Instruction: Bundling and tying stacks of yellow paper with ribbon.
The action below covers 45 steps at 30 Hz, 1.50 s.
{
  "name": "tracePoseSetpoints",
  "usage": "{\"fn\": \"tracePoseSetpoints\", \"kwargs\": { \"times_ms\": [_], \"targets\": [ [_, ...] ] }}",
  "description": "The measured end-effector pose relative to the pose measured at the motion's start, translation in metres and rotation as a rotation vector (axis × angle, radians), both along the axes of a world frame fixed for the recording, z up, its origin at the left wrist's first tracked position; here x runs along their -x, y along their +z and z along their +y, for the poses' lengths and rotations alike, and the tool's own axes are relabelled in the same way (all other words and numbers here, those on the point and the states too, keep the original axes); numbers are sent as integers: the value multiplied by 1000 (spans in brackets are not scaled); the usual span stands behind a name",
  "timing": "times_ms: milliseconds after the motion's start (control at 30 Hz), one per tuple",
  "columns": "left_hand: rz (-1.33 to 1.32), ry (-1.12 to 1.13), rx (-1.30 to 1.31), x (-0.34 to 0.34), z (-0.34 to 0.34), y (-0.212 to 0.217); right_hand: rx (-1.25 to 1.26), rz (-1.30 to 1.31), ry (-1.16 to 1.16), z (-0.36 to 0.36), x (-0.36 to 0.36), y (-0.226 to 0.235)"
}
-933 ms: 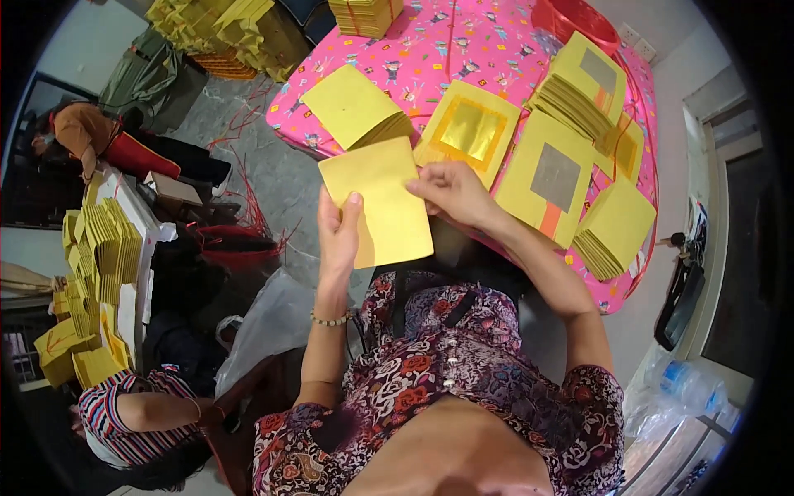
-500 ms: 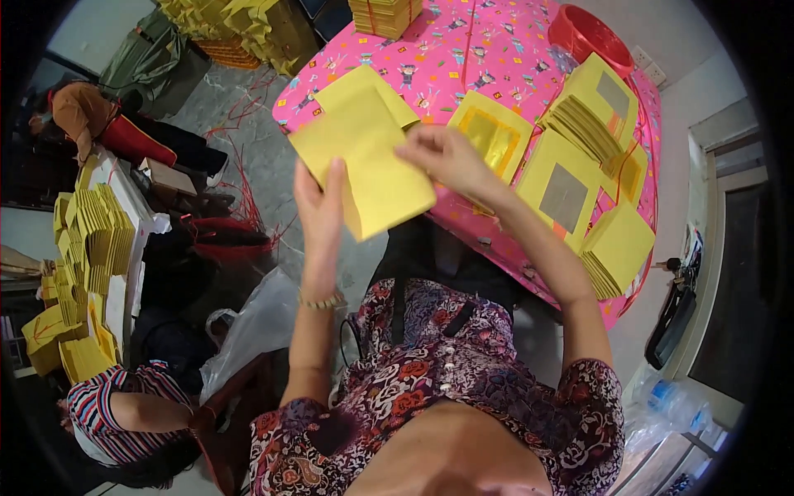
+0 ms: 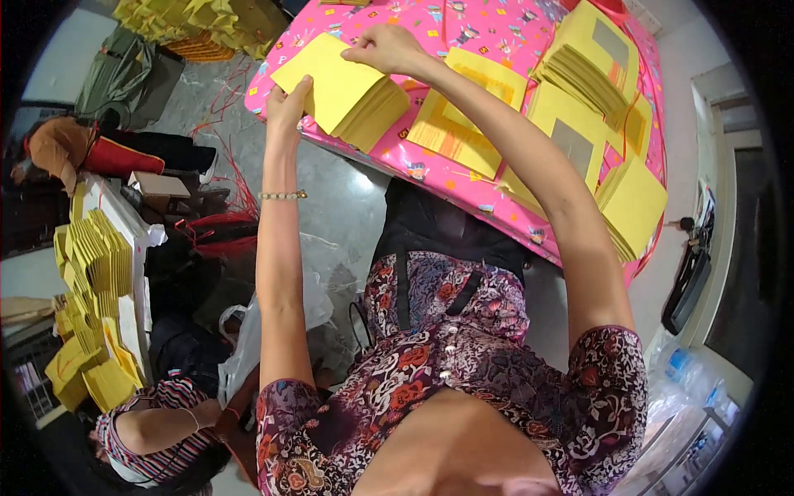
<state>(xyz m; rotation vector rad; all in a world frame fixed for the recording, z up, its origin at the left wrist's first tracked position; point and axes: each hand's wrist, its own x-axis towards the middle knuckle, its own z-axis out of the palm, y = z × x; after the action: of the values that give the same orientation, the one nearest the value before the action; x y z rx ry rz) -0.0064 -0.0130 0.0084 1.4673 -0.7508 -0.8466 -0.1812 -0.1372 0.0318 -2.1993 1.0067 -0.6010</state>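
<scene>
Yellow paper stack (image 3: 364, 106) sits near the edge of the pink worktop (image 3: 496, 29). My left grip (image 3: 285, 113) is clamped on its left side, thumb on top; my right grip (image 3: 387, 49) curls at its far edge, pinching or not I cannot tell.

lower l of l hand (image 3: 287, 107): red string (image 3: 241, 201) on grey flr (image 3: 331, 198), cardbd box (image 3: 159, 185), brown-topped co-wkr (image 3: 63, 149). well below same hand, clr plastic bag (image 3: 240, 365). far lower r of r hand (image 3: 389, 50): hanging dark bag (image 3: 686, 289), blue-labelled plastic bottle (image 3: 681, 364).
</scene>
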Motion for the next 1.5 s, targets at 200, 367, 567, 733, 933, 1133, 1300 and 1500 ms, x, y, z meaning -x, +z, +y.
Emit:
{"fn": "tracePoseSetpoints", "kwargs": {
  "times_ms": [200,367,567,733,933,1133,1300,1500],
  "targets": [
    [17,-2,-53,0,-3,-13,-60,-5,12,-1,2,-17],
    [-79,-5,-51,10,-1,-12,-67,-50,32,-1,10,-23],
    [-153,0,-22,10,-3,-16,-37,-41,66,-3,9,-26],
    [-212,14,7,10,-7,-21,-12,74,39,-6,6,-27],
    [-294,65,5,-2,-3,-34,-66,114,27,-3,3,-34],
    [-260,150,114,8,-9,-41,-578,41,162,-19,0,-54],
    [-268,369,94,13,2,-50,-612,95,247,-25,-3,-56],
    [230,174,-184,14,35,-49,-631,35,274,-11,-5,-56]
  ]
}}
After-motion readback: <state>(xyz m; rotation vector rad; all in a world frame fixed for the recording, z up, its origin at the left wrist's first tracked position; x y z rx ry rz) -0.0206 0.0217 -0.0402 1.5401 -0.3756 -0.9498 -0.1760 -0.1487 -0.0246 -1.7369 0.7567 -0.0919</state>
